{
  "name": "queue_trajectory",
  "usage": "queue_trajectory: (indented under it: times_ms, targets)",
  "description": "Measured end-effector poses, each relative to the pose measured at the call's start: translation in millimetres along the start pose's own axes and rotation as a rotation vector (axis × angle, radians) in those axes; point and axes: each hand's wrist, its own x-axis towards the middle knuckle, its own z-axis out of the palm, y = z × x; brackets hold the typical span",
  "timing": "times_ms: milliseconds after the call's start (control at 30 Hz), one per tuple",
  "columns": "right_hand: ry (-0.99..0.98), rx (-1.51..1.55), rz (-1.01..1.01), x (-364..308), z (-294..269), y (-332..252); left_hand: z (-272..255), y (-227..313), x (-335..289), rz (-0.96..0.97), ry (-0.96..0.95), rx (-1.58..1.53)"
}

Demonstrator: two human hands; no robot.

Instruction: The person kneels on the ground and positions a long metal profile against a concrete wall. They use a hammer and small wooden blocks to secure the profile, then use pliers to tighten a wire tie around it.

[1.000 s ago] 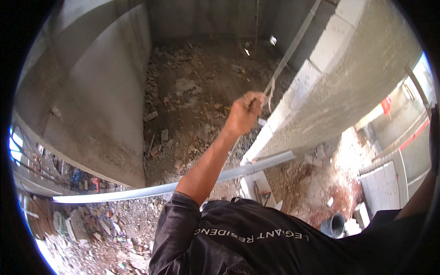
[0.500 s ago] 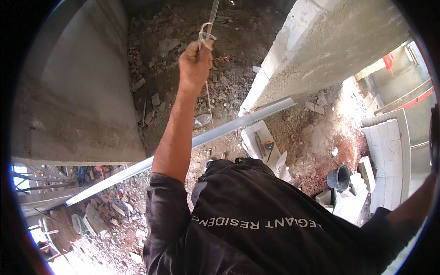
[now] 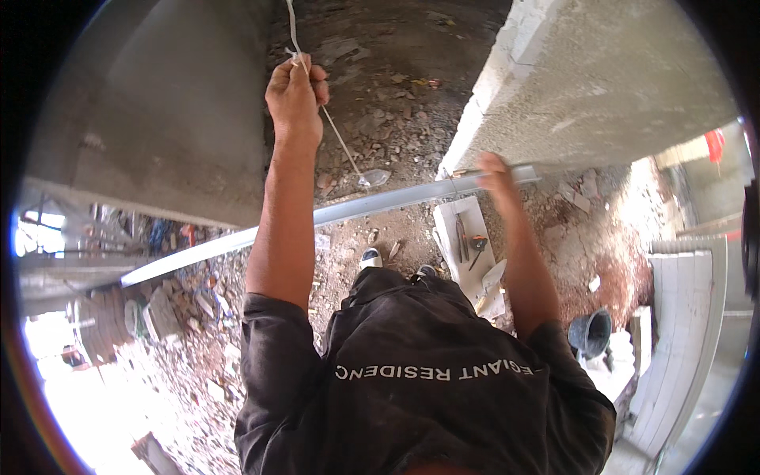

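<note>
High in the view, my left hand (image 3: 294, 99) is closed around a white cord (image 3: 294, 28) tied in a small knot at the fingertips. The cord runs up out of view, and a thin length slants down to a clear plastic piece (image 3: 374, 178) near the rubble. Lower and to the right, my right hand (image 3: 497, 180) is blurred, close to the right end of a long pale metal channel (image 3: 380, 203). Whether it touches the channel, I cannot tell. That channel crosses in front of me from the left opening to the right wall's foot.
Grey walls stand at left (image 3: 158, 119) and right (image 3: 602, 87), with rubble between them. A white block (image 3: 484, 273) carries pliers (image 3: 461, 236) and an orange-and-black tool (image 3: 477, 245). A dark bucket (image 3: 590, 332) sits at the right, beside stacked pale blocks (image 3: 673, 332).
My left hand has moved left with the cord. My right arm has swung in from the far right edge, bringing its hand beside the channel's end. The view has shifted slightly.
</note>
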Motion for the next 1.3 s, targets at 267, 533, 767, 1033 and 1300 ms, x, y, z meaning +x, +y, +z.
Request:
queue_trajectory:
  times_ms: [267,533,767,1033,1300]
  targets:
    - [-0.74,-0.399,-0.4,-42.9,228.0,-83.5,-18.2,70.3,-108.3,0.137,0.16,-0.011]
    - [-0.461,-0.204,-0.162,53.1,223.3,-22.4,-163.5,154.7,-221.6,0.37,0.559,-0.148]
    - [-0.382,0.02,-0.046,77.5,257.0,-92.9,-293.7,141.8,-344.0,0.388,0.922,-0.225]
    - [-0.263,0.091,-0.396,73.0,305.2,-169.9,-425.4,96.7,-449.2,0.175,1.248,-0.078]
    - [-0.202,0.187,-0.781,-50.5,347.2,-321.0,-501.1,53.4,-525.3,0.196,1.525,-0.518]
